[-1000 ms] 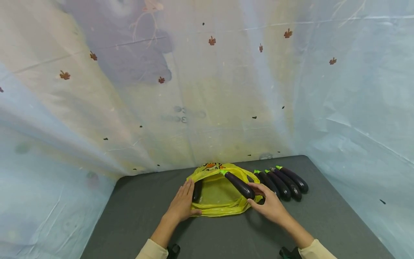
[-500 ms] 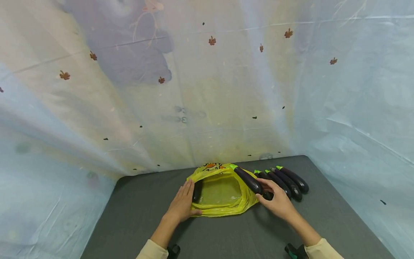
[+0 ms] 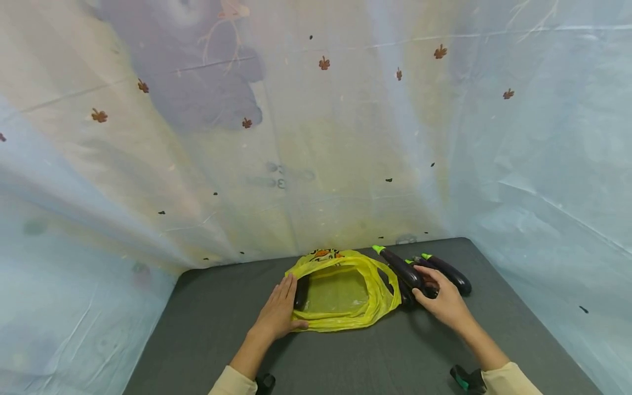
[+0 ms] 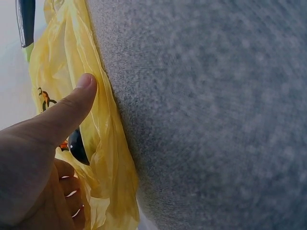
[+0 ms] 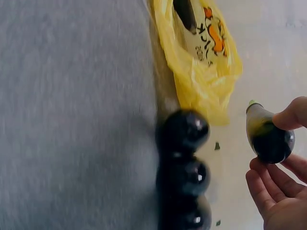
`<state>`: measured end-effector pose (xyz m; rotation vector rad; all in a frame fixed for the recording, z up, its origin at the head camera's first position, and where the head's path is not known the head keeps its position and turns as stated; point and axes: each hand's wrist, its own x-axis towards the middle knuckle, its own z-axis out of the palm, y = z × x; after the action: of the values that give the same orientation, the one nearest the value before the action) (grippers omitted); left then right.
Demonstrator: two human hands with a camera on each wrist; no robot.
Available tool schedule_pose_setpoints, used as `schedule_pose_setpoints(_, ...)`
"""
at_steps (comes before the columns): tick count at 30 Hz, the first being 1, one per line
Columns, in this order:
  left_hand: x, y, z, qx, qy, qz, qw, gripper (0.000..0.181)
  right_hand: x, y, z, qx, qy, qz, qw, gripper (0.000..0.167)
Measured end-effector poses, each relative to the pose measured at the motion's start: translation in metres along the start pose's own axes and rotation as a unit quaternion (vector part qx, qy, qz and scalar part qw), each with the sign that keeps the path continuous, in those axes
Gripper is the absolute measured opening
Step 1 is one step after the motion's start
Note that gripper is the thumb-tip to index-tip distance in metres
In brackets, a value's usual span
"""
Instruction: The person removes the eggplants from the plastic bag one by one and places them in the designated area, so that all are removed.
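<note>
My right hand (image 3: pixel 446 304) grips an eggplant (image 3: pixel 397 267) by its thick end, thumb on one side and fingers on the other, its green stem pointing away. It hovers over several eggplants (image 3: pixel 453 275) lying side by side, partly hidden by the hand. In the right wrist view the held eggplant (image 5: pixel 268 139) is apart from the row's round ends (image 5: pixel 186 130). A yellow plastic bag (image 3: pixel 345 322) lies with its mouth facing me. Inside, at its left, is a dark eggplant (image 3: pixel 300 292). My left hand (image 3: pixel 276 311) rests straight-fingered on the bag's left edge, thumb at the front.
Everything lies on a dark grey table (image 3: pixel 340 362) near its back edge. A pale plastic sheet (image 3: pixel 321 181) with leaf prints hangs behind and at both sides. The bag stands directly left of the eggplant row.
My right hand has moved right with the eggplant, from in front of the bag's mouth to above the row. My left hand and the bag's left side have stayed in place.
</note>
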<state>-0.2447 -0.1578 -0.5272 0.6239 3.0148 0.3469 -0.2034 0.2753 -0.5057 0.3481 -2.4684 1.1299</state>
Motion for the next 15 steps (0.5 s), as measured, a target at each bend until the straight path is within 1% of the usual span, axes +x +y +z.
schedule_pose_setpoints(4, 0.0, -0.001, 0.0, 0.001, 0.005, 0.005, 1.0, 0.124, 0.002, 0.008, -0.01, -0.005, -0.002, 0.017, 0.9998, 0.057)
schedule_pose_setpoints(9, 0.0, -0.002, 0.001, 0.005, 0.003, 0.003, 1.0, 0.124, 0.002, 0.017, -0.022, -0.022, 0.001, 0.038, 0.999, 0.057)
schedule_pose_setpoints(15, 0.0, -0.001, 0.001, 0.006, 0.003, 0.0, 1.0, 0.124, 0.003, 0.032, -0.033, -0.032, 0.011, 0.047, 0.9983, 0.058)
